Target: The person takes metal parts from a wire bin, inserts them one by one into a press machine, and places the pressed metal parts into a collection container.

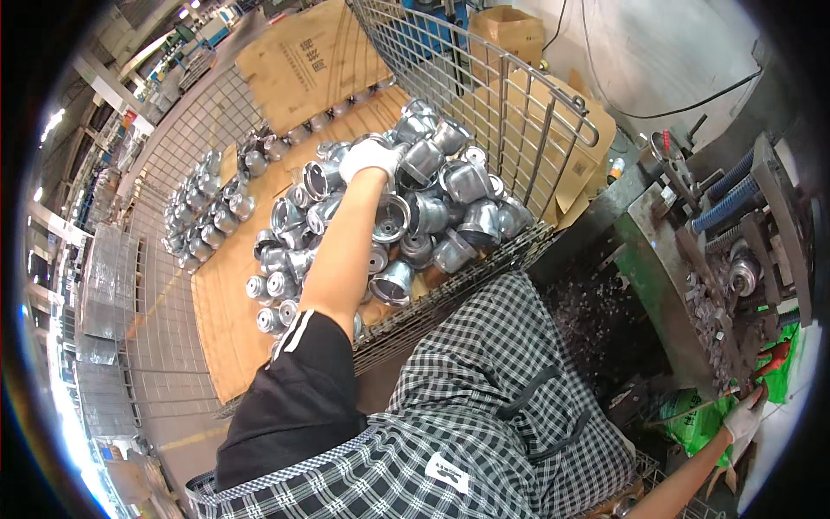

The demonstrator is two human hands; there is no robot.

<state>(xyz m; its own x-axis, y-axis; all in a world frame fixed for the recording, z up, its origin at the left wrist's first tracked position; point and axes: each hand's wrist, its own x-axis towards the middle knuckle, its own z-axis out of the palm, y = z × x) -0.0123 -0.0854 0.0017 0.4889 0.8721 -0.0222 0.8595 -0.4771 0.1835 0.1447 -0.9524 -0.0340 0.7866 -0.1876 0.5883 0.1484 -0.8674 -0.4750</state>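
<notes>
My left hand (370,159), in a white glove, reaches into a heap of shiny metal cup-shaped parts (391,218). Its fingers curl down over one part near the top of the heap; the fingertips are partly hidden among the metal. At the far lower right is my right hand (743,421), also gloved, close to a red handle-like thing (772,358). Its fingers are small and bent by the picture's rim, so their grip is unclear. Another shiny metal part (743,270) sits in the dark machine (711,251) above that hand.
The heap lies on cardboard (226,324) inside a wire cage (510,112). Further parts stand in rows (207,212) at the left, beside an upright cardboard sheet (313,65). Metal chips (596,320) lie below the machine. Green bags (692,419) are near my right hand.
</notes>
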